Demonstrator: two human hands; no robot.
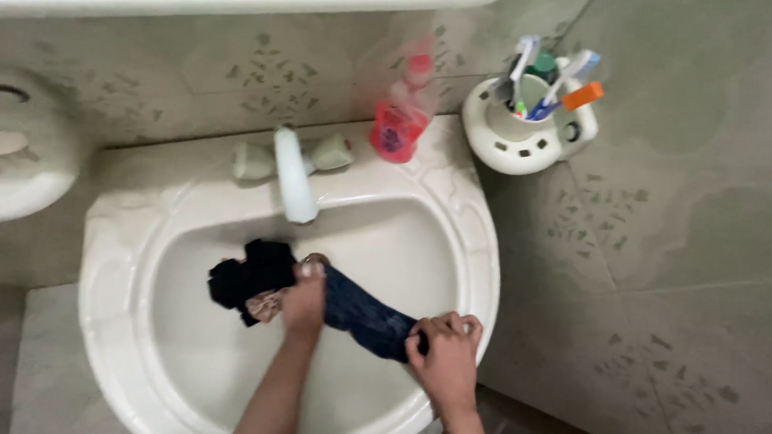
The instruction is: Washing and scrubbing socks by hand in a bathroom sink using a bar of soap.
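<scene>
A dark blue wet cloth lies stretched across the basin of a white sink. My left hand grips the cloth near its middle, where it bunches into a dark clump. The cloth's right end is held tight in my right hand, close to the sink's right rim. Both hands are inside the basin, below the white tap.
A clear bottle with pink liquid stands on the sink's back ledge. A white wall holder with toothbrushes hangs to the right. A white soap dish sits on the left wall. Tiled walls surround the sink.
</scene>
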